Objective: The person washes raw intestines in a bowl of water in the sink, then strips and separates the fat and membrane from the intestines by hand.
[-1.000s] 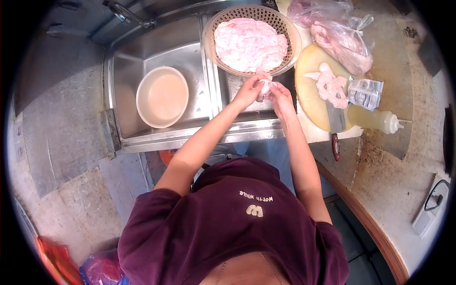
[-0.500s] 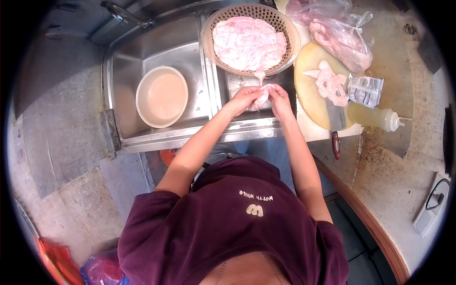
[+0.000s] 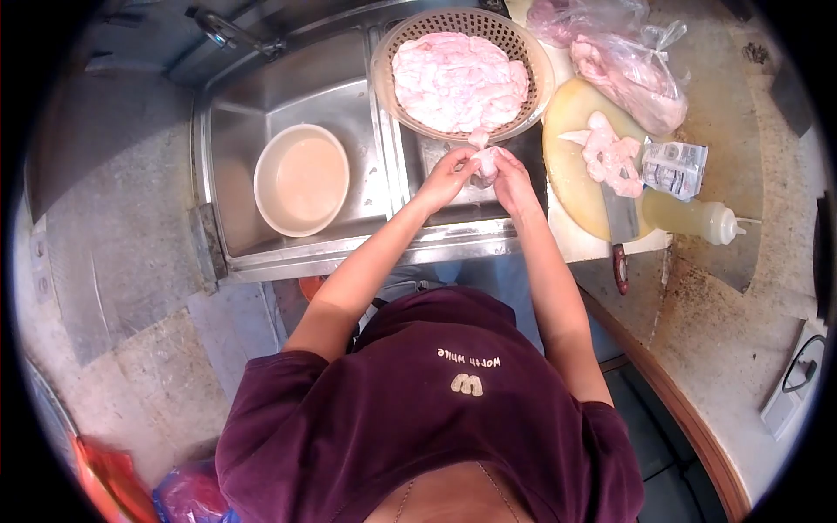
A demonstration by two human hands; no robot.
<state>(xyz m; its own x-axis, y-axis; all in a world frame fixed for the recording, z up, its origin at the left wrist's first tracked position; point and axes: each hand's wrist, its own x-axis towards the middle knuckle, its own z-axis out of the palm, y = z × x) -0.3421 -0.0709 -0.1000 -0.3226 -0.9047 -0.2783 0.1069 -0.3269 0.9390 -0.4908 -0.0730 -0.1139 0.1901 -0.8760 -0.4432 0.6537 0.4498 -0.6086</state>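
Over the right sink basin, both hands grip a pale pink, slick length of raw intestine [image 3: 486, 160]. My left hand [image 3: 449, 179] pinches it from the left, fingers closed. On the other side, my right hand [image 3: 512, 183] has its thumb and fingers closed on it. The upper end of the piece reaches the rim of a brown colander [image 3: 538, 78], just beyond my hands. Inside the colander lies a large heap of similar pale pink intestine [image 3: 458, 80]. Fingers partly hide the held piece.
The left basin holds a white bowl [image 3: 260, 187] of cloudy liquid. At right are a round cutting board [image 3: 567, 187] with pink pieces [image 3: 612, 157], a knife [image 3: 621, 218], a packet [image 3: 676, 168], a squeeze bottle [image 3: 697, 218] and bagged meat [image 3: 632, 83]. A faucet [image 3: 231, 35] stands behind.
My fingers have shifted slightly on the intestine, which now bunches up more between my hands. The whole view has moved a little; the surrounding things stay put.
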